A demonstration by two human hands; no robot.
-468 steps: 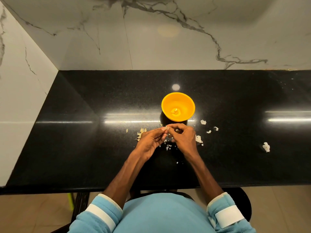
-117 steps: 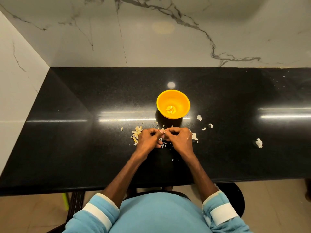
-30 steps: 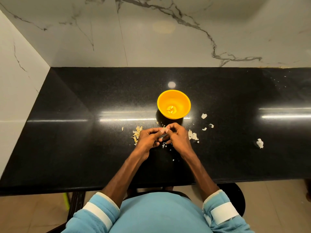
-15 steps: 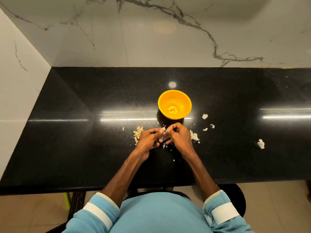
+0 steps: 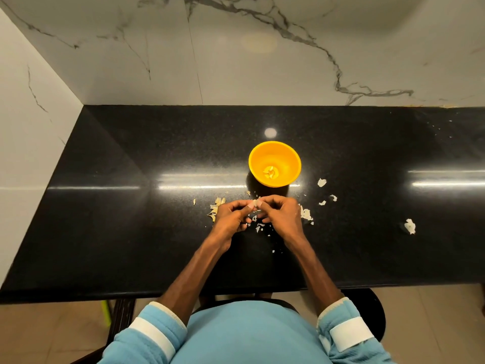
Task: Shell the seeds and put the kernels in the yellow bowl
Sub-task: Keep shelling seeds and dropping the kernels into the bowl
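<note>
**Desk:** While the two hands meet just on the near side of the yellow bowl (image 5: 288, 161), what do they hold?

**Photographer:** One seed (image 5: 255, 204). The left hand (image 5: 231, 219) and right hand (image 5: 282, 216) pinch it tightly between thumbs and fingertips, with the other fingers curled under. Whether it has split, I cannot tell.

**Desk:** Why so close?

**Photographer:** Probably to give each kernel a short drop. A few kernels (image 5: 270, 172) lie at the bowl's bottom. Shell scraps (image 5: 305, 214) lie left and right of the hands on the black counter (image 5: 157, 232). The forearms converge from the near edge.
</note>
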